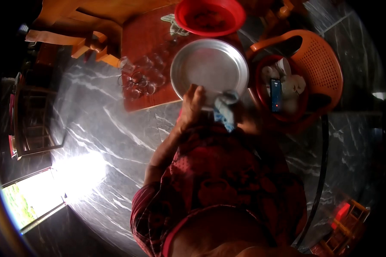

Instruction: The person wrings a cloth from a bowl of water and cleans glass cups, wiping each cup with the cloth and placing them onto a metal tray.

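Note:
A round, shallow metal tray (pixel 210 64) with a raised rim is tilted up in front of me, over the near edge of the table. My left hand (pixel 192 107) grips its near rim on the left, thumb on the inner face. At the near right rim is a crumpled blue and white cloth (pixel 224 112), blurred in part. My right hand (pixel 247 123) is dark beside the cloth and appears closed on it, though its fingers are mostly hidden.
Several clear glasses (pixel 143 81) stand on the red-brown table (pixel 135 43). A red basin (pixel 180 19) and a light patterned cloth (pixel 174 25) are at its far side. On the right, an orange chair (pixel 319 55) bears a red tub (pixel 261 100) of white dishes and a phone (pixel 275 95).

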A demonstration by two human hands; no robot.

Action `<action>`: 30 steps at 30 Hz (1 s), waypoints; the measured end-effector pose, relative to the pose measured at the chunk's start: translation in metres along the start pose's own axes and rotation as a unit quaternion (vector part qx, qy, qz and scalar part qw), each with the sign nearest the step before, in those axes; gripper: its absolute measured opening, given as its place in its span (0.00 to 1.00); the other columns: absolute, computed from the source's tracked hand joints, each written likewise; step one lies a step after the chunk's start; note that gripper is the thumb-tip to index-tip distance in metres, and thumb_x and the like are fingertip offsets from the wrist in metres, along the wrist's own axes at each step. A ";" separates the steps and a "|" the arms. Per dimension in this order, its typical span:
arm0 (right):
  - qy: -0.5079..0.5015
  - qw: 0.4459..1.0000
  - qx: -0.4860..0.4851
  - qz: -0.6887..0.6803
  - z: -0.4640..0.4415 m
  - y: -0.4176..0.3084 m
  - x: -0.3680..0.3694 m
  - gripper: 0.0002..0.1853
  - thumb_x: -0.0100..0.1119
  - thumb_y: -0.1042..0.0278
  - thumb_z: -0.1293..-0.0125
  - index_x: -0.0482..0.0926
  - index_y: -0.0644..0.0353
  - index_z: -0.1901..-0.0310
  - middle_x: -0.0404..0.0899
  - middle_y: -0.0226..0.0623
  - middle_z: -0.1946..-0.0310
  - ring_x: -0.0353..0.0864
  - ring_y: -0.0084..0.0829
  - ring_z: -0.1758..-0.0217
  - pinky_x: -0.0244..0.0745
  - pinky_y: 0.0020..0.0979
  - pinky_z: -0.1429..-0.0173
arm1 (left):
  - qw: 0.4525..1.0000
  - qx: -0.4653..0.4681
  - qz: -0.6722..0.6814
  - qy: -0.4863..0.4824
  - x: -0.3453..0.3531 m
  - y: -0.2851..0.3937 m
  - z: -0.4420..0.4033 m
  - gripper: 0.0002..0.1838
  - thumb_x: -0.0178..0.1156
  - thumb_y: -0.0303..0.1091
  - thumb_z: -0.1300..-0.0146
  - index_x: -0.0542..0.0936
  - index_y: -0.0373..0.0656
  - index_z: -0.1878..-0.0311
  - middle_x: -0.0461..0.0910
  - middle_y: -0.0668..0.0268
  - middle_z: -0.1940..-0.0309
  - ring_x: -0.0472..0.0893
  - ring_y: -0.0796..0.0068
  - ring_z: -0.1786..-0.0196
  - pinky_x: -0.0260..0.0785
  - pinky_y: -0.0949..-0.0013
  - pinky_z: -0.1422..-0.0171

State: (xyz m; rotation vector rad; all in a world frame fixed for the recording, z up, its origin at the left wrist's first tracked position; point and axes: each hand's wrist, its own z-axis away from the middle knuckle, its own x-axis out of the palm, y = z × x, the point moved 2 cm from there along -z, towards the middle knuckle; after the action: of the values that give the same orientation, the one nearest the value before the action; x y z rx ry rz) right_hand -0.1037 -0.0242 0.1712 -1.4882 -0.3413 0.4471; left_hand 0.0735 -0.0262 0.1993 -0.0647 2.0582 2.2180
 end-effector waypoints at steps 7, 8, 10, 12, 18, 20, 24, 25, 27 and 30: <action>0.138 0.966 -0.216 0.033 0.015 -0.023 -0.029 0.16 0.55 0.78 0.39 0.72 0.62 0.48 0.77 0.43 0.59 0.79 0.29 0.68 0.76 0.27 0.66 | 0.802 -0.239 0.536 -0.109 -0.001 -0.026 -0.001 0.23 0.51 0.56 0.34 0.72 0.43 0.52 0.78 0.59 0.63 0.77 0.68 0.69 0.69 0.71 0.69; 0.052 0.963 -0.235 -0.124 0.010 -0.013 -0.030 0.20 0.58 0.79 0.42 0.71 0.62 0.47 0.75 0.44 0.56 0.78 0.30 0.67 0.76 0.27 0.65 | 0.782 -0.228 0.562 -0.144 0.002 -0.025 0.001 0.23 0.52 0.54 0.34 0.72 0.44 0.49 0.78 0.58 0.58 0.78 0.66 0.63 0.71 0.68 0.64; 0.072 0.971 -0.218 -0.070 0.007 -0.019 -0.017 0.27 0.65 0.75 0.49 0.69 0.60 0.45 0.73 0.47 0.53 0.78 0.35 0.63 0.76 0.31 0.62 | 0.773 -0.247 0.574 -0.106 0.019 -0.021 0.009 0.26 0.57 0.52 0.37 0.70 0.44 0.44 0.75 0.55 0.50 0.76 0.61 0.50 0.70 0.62 0.49; 0.260 0.900 -0.163 0.309 0.012 -0.053 0.004 0.36 0.72 0.65 0.55 0.66 0.58 0.43 0.71 0.50 0.54 0.77 0.46 0.57 0.76 0.40 0.57 | 0.786 -0.273 0.545 -0.106 0.035 -0.010 0.018 0.27 0.62 0.48 0.40 0.71 0.41 0.43 0.75 0.57 0.48 0.74 0.62 0.45 0.68 0.58 0.39; 0.274 0.910 -0.173 0.256 0.011 -0.079 0.000 0.21 0.70 0.69 0.49 0.70 0.60 0.56 0.75 0.37 0.67 0.78 0.29 0.64 0.74 0.30 0.60 | 0.912 -0.139 0.385 -0.035 0.036 0.011 0.021 0.17 0.54 0.39 0.34 0.71 0.36 0.49 0.74 0.59 0.55 0.75 0.71 0.58 0.69 0.71 0.53; 0.240 0.892 -0.304 0.234 -0.002 -0.081 -0.006 0.14 0.66 0.75 0.46 0.72 0.62 0.60 0.75 0.35 0.69 0.77 0.27 0.65 0.74 0.28 0.61 | 0.936 -0.045 0.344 -0.062 0.037 0.011 0.018 0.12 0.57 0.33 0.37 0.71 0.36 0.55 0.74 0.62 0.59 0.72 0.76 0.61 0.67 0.75 0.57; 0.248 0.918 -0.227 0.211 -0.003 -0.055 -0.016 0.07 0.58 0.80 0.42 0.76 0.63 0.61 0.77 0.36 0.68 0.79 0.31 0.64 0.74 0.28 0.60 | 0.941 0.022 0.330 -0.074 0.039 0.024 0.022 0.09 0.55 0.29 0.37 0.71 0.37 0.56 0.74 0.63 0.62 0.73 0.78 0.61 0.68 0.74 0.58; 0.250 0.920 -0.211 0.218 -0.002 -0.054 -0.015 0.07 0.57 0.80 0.41 0.76 0.63 0.61 0.78 0.37 0.67 0.80 0.33 0.63 0.74 0.29 0.59 | 0.941 0.022 0.330 -0.074 0.035 0.021 0.023 0.09 0.55 0.29 0.37 0.71 0.37 0.56 0.74 0.63 0.62 0.73 0.78 0.61 0.68 0.74 0.58; 0.235 0.915 -0.218 0.245 0.003 -0.061 -0.012 0.07 0.56 0.79 0.40 0.77 0.63 0.60 0.79 0.38 0.66 0.80 0.37 0.62 0.75 0.31 0.58 | 0.930 -0.104 0.342 -0.089 0.027 0.009 0.025 0.07 0.58 0.31 0.36 0.72 0.42 0.57 0.75 0.67 0.64 0.74 0.78 0.59 0.69 0.72 0.54; 0.195 0.912 -0.216 0.289 0.016 -0.075 -0.008 0.09 0.55 0.78 0.39 0.77 0.63 0.57 0.80 0.38 0.63 0.81 0.34 0.59 0.75 0.31 0.55 | 0.982 -0.009 0.175 -0.077 0.023 0.006 0.017 0.07 0.56 0.35 0.35 0.73 0.44 0.58 0.75 0.68 0.69 0.76 0.77 0.65 0.70 0.72 0.59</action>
State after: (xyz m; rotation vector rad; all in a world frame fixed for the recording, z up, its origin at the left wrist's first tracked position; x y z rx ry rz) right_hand -0.1130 -0.0159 0.2473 -2.0721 0.3589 0.5448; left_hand 0.0511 -0.0084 0.2044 0.4886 2.0959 2.3416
